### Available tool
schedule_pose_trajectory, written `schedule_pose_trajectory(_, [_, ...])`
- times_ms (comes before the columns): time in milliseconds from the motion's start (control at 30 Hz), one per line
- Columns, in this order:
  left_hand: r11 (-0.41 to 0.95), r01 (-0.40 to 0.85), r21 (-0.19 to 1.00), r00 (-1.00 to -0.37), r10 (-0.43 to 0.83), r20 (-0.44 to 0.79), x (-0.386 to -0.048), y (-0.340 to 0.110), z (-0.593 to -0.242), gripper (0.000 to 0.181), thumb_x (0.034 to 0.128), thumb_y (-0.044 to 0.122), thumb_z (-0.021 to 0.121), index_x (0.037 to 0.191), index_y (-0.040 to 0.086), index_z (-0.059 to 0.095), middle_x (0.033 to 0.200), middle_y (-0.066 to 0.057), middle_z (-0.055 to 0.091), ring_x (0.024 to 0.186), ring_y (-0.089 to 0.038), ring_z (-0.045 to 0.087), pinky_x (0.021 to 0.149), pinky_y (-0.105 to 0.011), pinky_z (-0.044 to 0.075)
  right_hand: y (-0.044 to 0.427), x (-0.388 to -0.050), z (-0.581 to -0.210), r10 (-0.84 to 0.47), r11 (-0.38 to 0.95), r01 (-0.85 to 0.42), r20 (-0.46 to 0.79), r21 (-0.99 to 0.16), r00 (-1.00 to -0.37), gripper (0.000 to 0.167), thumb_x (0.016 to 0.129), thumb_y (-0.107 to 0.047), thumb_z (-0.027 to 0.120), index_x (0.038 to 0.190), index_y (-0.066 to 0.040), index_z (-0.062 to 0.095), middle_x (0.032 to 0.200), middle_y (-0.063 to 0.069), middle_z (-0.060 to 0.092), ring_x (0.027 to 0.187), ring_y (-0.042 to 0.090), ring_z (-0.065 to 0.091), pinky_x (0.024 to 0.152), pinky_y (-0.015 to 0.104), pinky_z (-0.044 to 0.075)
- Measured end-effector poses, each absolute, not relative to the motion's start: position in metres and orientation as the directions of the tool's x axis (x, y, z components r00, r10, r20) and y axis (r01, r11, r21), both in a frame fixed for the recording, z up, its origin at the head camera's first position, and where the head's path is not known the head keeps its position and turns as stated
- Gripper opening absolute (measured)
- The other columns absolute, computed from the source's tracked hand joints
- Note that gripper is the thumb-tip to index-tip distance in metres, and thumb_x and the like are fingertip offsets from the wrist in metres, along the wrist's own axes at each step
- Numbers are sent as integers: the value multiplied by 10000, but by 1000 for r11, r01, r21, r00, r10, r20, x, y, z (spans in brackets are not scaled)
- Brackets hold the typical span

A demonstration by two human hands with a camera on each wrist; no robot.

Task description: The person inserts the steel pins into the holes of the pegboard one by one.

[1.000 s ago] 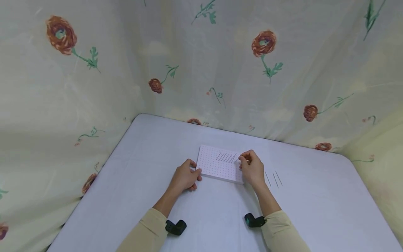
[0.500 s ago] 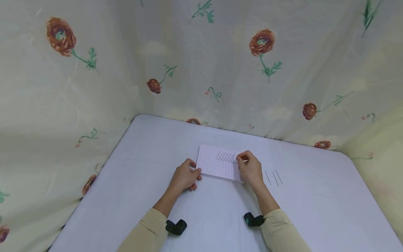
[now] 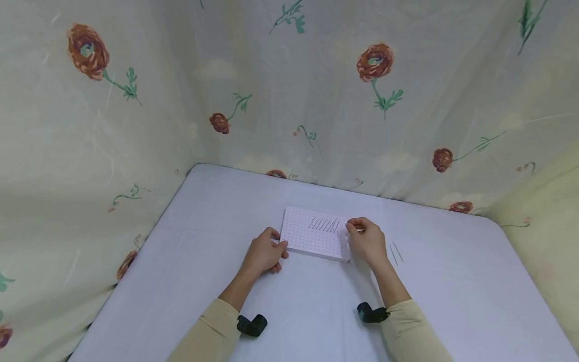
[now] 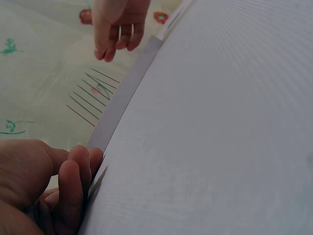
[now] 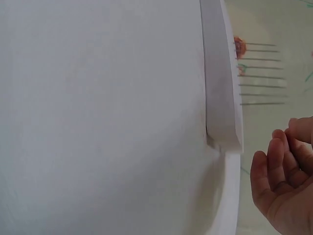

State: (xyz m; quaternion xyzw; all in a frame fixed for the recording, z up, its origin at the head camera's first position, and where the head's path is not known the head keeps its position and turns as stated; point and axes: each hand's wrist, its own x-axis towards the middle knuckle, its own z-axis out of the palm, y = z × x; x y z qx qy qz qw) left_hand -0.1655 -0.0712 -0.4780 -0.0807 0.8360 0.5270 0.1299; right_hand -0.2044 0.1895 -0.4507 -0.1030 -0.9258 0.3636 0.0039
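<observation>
A white board with a grid of small holes (image 3: 312, 244) lies on the table. Several thin dark sticks (image 3: 323, 224) stand in a row in its far right part; the right wrist view shows these sticks (image 5: 261, 76) rising from it in parallel. My left hand (image 3: 264, 252) grips the board's left end, thumb at the near corner. Just off the right end hovers my right hand (image 3: 368, 242), its fingers loosely curled and thumb close to the index finger. Nothing shows between those fingertips in the right wrist view.
To the right of my right hand, two thin loose sticks (image 3: 396, 253) lie on the white table (image 3: 452, 281). A flowered curtain (image 3: 271, 100) hangs behind the table and at both sides.
My right hand has drawn away from the row of sticks to the right, past the board's edge. One loose stick seen earlier is now out of sight near that hand. My left hand stays put.
</observation>
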Motion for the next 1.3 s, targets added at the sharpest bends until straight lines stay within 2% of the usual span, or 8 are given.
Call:
schedule_pose_trajectory(267, [440,-268,857,-955,-3,-297,-165,-73,-477,267,1028,220,614,1232,68,534,736,-17,705,448,-163,603,419,-205,455,219,-196,-449,232,712,191,-30,-676,-972,321,1044,-308,529,1229,-87,669,1212,161,698,1090,304,668,786,291,458])
schedule_pose_trajectory(467, [438,-267,858,-956,-10,-292,-165,-75,-478,269,1025,221,620,1230,71,535,731,-19,705,443,-159,599,418,-203,456,245,-190,-448,276,706,214,-17,-675,-961,330,1040,-324,525,1219,-93,678,1181,150,707,961,200,675,725,252,466])
schedule_pose_trajectory(667, [428,-270,863,-956,-10,-295,-162,-75,-482,264,1024,218,622,1228,76,534,732,-22,705,442,-162,594,418,-210,456,267,-177,-453,318,706,257,-30,-660,-948,362,1043,-342,511,1225,-72,669,1177,169,700,1043,284,663,750,278,451])
schedule_pose_trajectory(833, [419,-265,869,-955,11,-296,-156,-74,-486,273,1024,210,617,1234,58,530,730,-27,703,439,-160,590,419,-212,461,285,-164,-463,367,689,337,-92,-642,-926,395,1045,-361,498,1245,-58,654,1172,171,685,1020,281,636,749,305,439])
schedule_pose_trajectory(1000, [422,-252,871,-961,-1,-278,-159,-75,-486,272,1025,217,617,1233,63,533,734,-22,705,443,-162,589,422,-211,454,298,-160,-463,377,700,344,-85,-626,-922,423,1040,-369,497,1236,-29,656,1102,183,695,966,294,629,740,336,425])
schedule_pose_trajectory(1133, [436,-246,865,-961,2,-275,-162,-75,-485,279,1027,224,617,1241,69,528,743,-18,709,450,-164,592,425,-211,455,306,-156,-458,365,745,353,-97,-566,-926,423,1022,-324,495,1190,29,659,1050,204,699,946,322,624,722,349,435])
schedule_pose_trajectory(1300, [438,-247,864,-960,9,-278,-164,-75,-485,286,1027,234,620,1245,75,525,744,-18,708,451,-167,593,428,-214,462,312,-152,-454,311,831,348,-155,-435,-938,374,986,-268,542,1055,67,691,1017,253,704,917,374,638,721,419,489])
